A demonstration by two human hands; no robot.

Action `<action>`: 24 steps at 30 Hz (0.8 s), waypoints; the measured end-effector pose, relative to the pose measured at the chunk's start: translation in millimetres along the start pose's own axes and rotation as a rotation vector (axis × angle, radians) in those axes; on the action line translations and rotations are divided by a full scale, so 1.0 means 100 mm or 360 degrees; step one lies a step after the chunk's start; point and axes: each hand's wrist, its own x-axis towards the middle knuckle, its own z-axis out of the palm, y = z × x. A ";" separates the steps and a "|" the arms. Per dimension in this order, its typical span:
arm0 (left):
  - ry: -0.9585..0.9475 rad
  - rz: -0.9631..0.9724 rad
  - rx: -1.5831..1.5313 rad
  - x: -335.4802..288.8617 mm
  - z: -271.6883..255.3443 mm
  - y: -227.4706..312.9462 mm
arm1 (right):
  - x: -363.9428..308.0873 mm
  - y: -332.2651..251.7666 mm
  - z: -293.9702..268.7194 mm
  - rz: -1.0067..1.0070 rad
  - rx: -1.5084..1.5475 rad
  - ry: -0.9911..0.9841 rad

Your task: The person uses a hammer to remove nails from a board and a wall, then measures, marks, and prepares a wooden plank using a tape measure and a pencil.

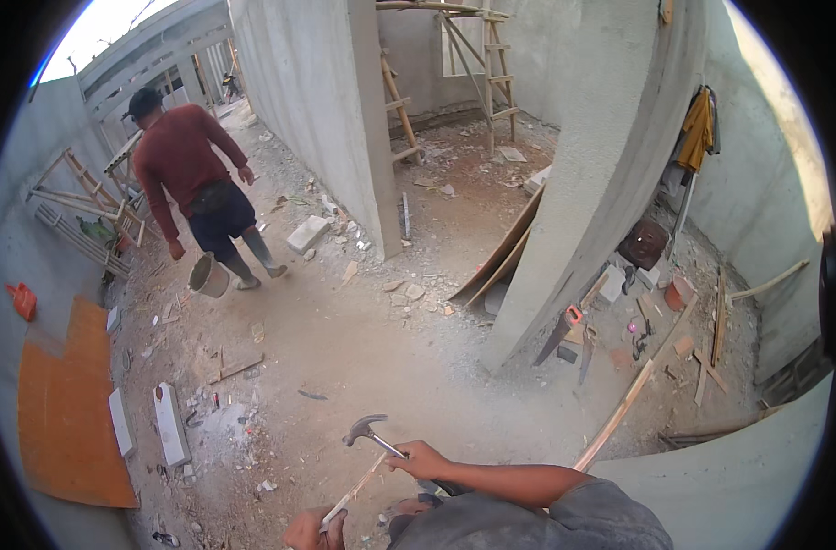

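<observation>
My right hand (420, 460) is closed round the handle of a claw hammer (366, 428), whose metal head points up and to the left. At the lower edge, my left hand (315, 529) grips the near end of a thin wooden strip (355, 493). The strip slants up to the right, and its far end meets my right hand under the hammer handle. I cannot tell whether the right fingers also hold the strip.
A person (193, 160) walks away at the left with a bucket (209, 276). A handsaw (561, 335) leans by the concrete pillar (564, 183). A long timber (617, 414) lies at the right. Rubble, a white block (170, 423) and an orange-brown sheet (70, 417) lie left.
</observation>
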 end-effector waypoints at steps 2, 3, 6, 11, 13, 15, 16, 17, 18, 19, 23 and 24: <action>-0.0160 -0.0614 -0.0423 0.09 0.16 0.24 | -0.25 0.00 -0.35 0.0119 -0.0007 -0.0010; -0.0199 -0.0360 0.0053 0.06 0.33 0.26 | -0.39 0.02 -0.53 0.0177 -0.0013 -0.0014; -0.0175 -0.0252 0.0171 0.12 0.77 0.66 | -0.91 0.61 -1.36 0.0091 -0.0247 0.0110; -0.0306 -0.0090 0.0078 0.31 1.53 1.65 | -2.07 1.58 -2.76 0.0540 -0.0812 0.0405; -0.0343 -0.0022 0.0076 0.36 1.81 2.00 | -2.56 2.00 -3.18 0.0761 -0.0775 0.0532; -0.0372 0.0021 0.0018 0.41 2.16 2.18 | -3.01 2.36 -3.55 0.0996 -0.0631 0.0688; -0.0389 0.0033 -0.0027 0.45 2.34 2.25 | -3.26 2.62 -3.71 0.1083 -0.0570 0.0811; -0.0389 0.0052 -0.0068 0.48 2.49 2.26 | -3.46 2.79 -3.82 0.1132 -0.0559 0.0924; -0.0400 0.0070 -0.0122 0.53 2.64 2.34 | -3.64 2.97 -3.94 0.1181 -0.0554 0.1037; -0.0423 0.0094 -0.0195 0.54 2.82 2.47 | -3.85 3.20 -4.06 0.1293 -0.0452 0.1163; -0.0685 0.0150 -0.0526 0.70 3.27 4.02 | -4.60 4.11 -4.44 0.1553 -0.0052 0.1559; -0.0720 0.0125 -0.0540 0.71 3.50 4.09 | -4.68 4.25 -4.54 0.1560 0.0040 0.1624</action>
